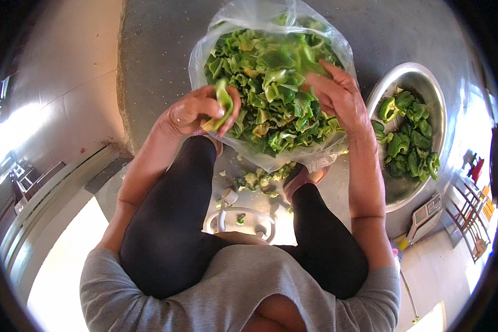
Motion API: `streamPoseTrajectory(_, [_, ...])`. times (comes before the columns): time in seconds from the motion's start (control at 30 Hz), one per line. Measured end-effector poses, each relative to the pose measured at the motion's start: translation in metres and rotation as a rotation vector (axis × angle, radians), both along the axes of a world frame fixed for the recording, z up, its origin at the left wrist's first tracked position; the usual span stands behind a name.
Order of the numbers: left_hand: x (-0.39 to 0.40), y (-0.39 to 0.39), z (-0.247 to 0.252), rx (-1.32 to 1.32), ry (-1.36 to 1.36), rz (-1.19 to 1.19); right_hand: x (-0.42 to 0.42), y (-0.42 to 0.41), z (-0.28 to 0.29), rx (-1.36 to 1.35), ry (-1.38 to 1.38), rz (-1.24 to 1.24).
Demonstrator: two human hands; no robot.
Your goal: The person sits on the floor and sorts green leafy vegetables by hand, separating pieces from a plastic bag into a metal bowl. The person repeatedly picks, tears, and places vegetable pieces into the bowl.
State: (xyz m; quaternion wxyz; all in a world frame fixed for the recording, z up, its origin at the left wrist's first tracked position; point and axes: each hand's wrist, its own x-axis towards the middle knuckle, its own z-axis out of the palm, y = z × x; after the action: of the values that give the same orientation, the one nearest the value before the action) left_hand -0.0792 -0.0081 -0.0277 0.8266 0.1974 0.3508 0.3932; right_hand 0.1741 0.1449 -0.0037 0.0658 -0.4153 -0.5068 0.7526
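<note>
My left hand (203, 108) grips a piece of green bell pepper (223, 103) at the left rim of a clear plastic bag (199, 62). The bag stands open before me, heaped with cut green pepper pieces (282, 89). Over the bag's right side is my right hand (336, 89), its fingers blurred; a blurred green piece shows by the fingertips, and whether they hold it I cannot tell. To the right, a steel basin (438, 95) holds whole or halved green peppers (411, 137).
Pepper cores and scraps (265, 180) lie on the floor between my feet, by a low stool's white frame (269, 220). A scale (425, 216) stands beyond the basin, with a wooden chair (469, 207) at far right. A raised ledge (58, 195) runs along the left.
</note>
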Motion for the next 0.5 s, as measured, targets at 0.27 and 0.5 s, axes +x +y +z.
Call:
streamPoseTrajectory(0.27, [0.035,0.016,0.011,-0.002,0.332,0.336,-0.026,-0.036,-0.007,0.448,-0.021,0.385])
streamPoseTrajectory(0.5, [0.034,0.017,0.016,-0.131,0.128,0.449,-0.028,-0.040,-0.002,0.266,0.037,0.212])
